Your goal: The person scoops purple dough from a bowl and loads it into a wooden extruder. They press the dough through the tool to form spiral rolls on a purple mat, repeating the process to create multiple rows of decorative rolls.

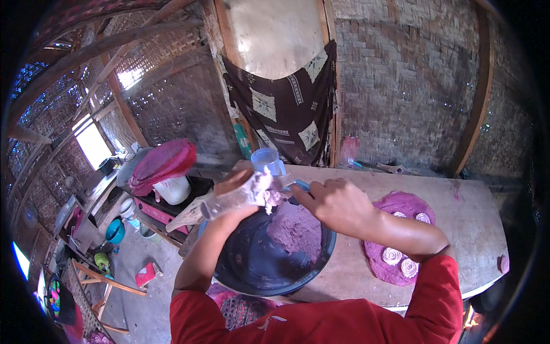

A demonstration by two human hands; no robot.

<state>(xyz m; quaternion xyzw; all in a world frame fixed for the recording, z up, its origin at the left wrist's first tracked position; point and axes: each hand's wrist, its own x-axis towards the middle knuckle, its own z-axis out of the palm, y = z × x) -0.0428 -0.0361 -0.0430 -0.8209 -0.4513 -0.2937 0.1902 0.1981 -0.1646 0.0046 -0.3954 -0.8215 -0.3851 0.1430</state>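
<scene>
Over the dark basin (pixel 243 258), my left hand (pixel 232 182) is closed round a long wooden tool (pixel 235 203) smeared with pale dough at its right end. My right hand (pixel 341 203) is closed at that end, its fingers on a small flat piece (pixel 285 182) whose kind I cannot make out. A lump of pale purple dough (pixel 268 195) clings between the two. More purple-grey dough (pixel 295 229) lies in the right side of the basin. To the right, partly under my right forearm, purple mats (pixel 378 261) carry several pale swirls of dough strands (pixel 392 255).
A clear blue-tinted container (pixel 265 160) stands just beyond the basin on the wooden table (pixel 458 229). At the left are a white pot (pixel 172 189) topped with pink-red mats (pixel 163 163), a teal bowl (pixel 115 231) and a wooden chair frame (pixel 103 286). A patterned dark cloth (pixel 281 109) hangs behind.
</scene>
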